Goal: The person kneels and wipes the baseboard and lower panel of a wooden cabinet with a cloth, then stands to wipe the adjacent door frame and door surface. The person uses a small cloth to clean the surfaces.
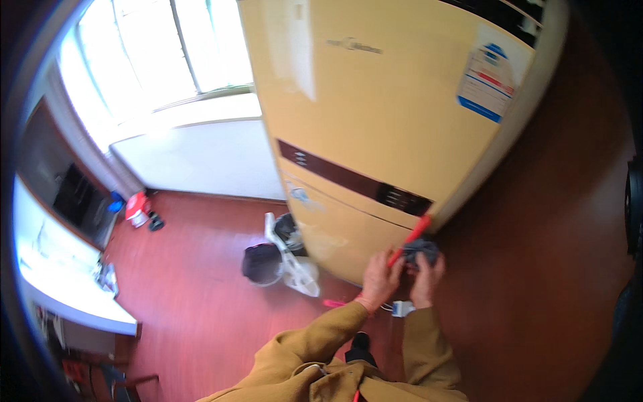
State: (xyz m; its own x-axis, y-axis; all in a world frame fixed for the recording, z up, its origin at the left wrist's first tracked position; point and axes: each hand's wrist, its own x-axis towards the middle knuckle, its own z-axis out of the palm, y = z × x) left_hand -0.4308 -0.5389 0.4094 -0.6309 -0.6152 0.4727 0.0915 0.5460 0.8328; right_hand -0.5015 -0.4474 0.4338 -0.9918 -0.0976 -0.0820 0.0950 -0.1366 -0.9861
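Note:
My left hand (380, 282) grips a red stick-like handle (415, 233) that slants up to the right. A crumpled dark grey bundle (422, 250), perhaps cloth or a plastic bag, is held in my right hand (427, 282) beside the handle. Blur hides whether the two things are joined. Both hands are close to the lower right edge of a yellow refrigerator (382, 120). Its dark control strip (351, 180) runs just above them. A white plug-like block (402, 308) with a cable shows beyond my wrists.
Left of the refrigerator stand a grey bin (262, 265), a black-lined bin (287, 227) and a long white plastic piece (296, 271). A pink object (334, 303) lies on the red-brown floor (211, 281). A white counter (75, 296) and a chair (131, 384) are at left.

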